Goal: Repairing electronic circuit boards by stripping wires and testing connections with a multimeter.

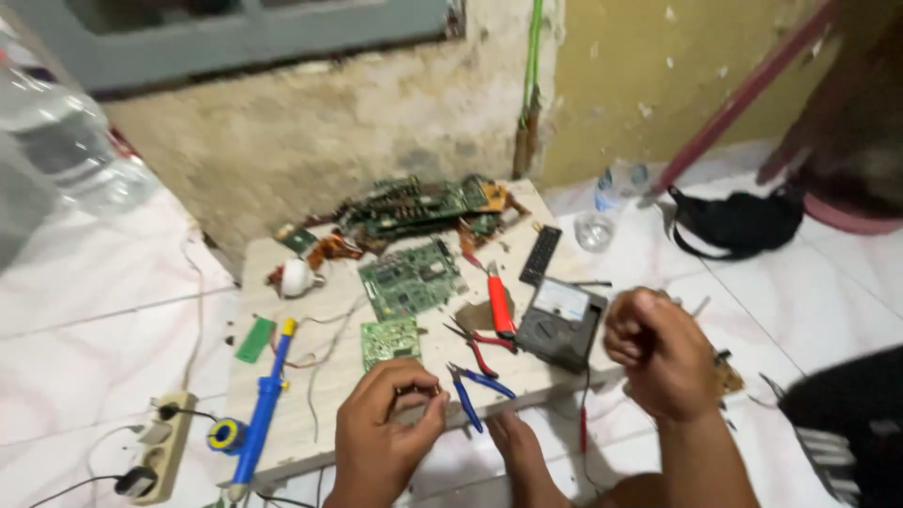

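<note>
Small part (pixel 420 389) pinched in left hand (pixel 381 435) fingers, right hand (pixel 658 353) fisted, contents unclear

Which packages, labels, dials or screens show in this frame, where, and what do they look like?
Multimeter: right side of the board, dark grey box with a pale dial window.
Remote control: behind the multimeter, slim black bar.
Plastic bottle: on the floor near the wall, clear, blue label band.

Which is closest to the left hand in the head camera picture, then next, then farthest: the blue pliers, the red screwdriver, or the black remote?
From the left hand:
1. Blue pliers, just to its right on the board.
2. Red screwdriver, farther up, mid-board.
3. Black remote, near the board's far edge.
</note>
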